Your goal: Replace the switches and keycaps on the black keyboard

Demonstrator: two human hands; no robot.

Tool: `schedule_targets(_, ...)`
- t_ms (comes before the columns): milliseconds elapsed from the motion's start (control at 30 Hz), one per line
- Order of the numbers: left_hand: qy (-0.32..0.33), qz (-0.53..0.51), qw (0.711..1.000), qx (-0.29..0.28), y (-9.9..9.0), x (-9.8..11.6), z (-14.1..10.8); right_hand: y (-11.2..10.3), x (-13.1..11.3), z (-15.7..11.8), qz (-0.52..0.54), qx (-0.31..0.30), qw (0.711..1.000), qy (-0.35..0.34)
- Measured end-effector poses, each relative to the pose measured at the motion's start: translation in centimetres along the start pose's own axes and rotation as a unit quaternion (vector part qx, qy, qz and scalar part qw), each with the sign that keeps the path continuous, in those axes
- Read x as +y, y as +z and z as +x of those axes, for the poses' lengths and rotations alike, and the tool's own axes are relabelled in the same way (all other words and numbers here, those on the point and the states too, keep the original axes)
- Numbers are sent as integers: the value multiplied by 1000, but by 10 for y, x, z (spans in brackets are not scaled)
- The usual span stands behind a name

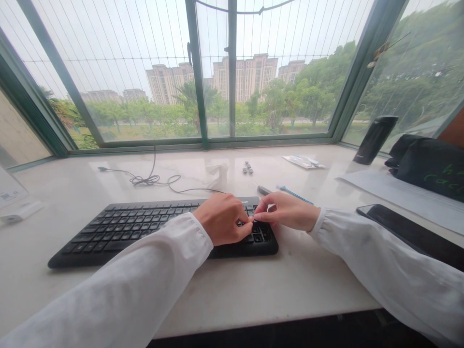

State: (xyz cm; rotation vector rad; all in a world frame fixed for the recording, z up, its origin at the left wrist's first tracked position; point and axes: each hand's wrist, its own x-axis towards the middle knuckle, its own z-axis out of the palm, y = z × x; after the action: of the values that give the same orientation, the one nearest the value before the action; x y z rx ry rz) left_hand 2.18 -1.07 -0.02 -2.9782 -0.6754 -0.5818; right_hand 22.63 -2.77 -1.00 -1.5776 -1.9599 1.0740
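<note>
A black keyboard (125, 227) lies across the white surface before me. At its right end, several keys are off and open square sockets (261, 236) show. My left hand (223, 220) rests over the number pad, thumb and forefinger pinched together. From the right, my right hand (288, 211) meets it, its thumb and forefinger also closed at the same spot. Whatever sits between the fingertips is too small to make out. Several loose grey keycaps (248, 168) lie behind the keyboard. Near my right hand are a blue slim stick (295, 195) and a dark-handled tool (264, 190).
A coiled cable (145, 180) runs behind the keyboard. A clear plastic packet (302, 162), a black cylinder (376, 140), a dark cloth bag (427, 164), paper sheets (395, 195) and a phone (384, 217) occupy the right. A white object (22, 211) lies at left. Windows stand behind.
</note>
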Motion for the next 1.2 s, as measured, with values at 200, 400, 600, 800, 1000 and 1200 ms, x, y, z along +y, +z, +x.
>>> schedule_targets(200, 14, 19, 1000, 6, 1, -1, 0, 2, 1, 2, -9, 7, 1000, -6)
schedule_targets(400, 6, 53, 999, 3, 1, 1, 1, 3, 2, 3, -19, 10, 1000, -13)
schedule_targets(600, 15, 56, 998, 18, 3, 1, 1, 8, -2, 2, 11, 8, 1000, 18)
schedule_targets(800, 14, 37, 999, 15, 5, -2, 0, 13, -3, 0, 15, 31, 999, 25)
schedule_targets(1000, 30, 45, 998, 17, 1, -2, -4, 6, -4, 0, 35, 1, 999, 19)
schedule_targets(1200, 68, 57, 996, 28, -1, -6, -6, -2, -5, -1, 38, 4, 999, 7)
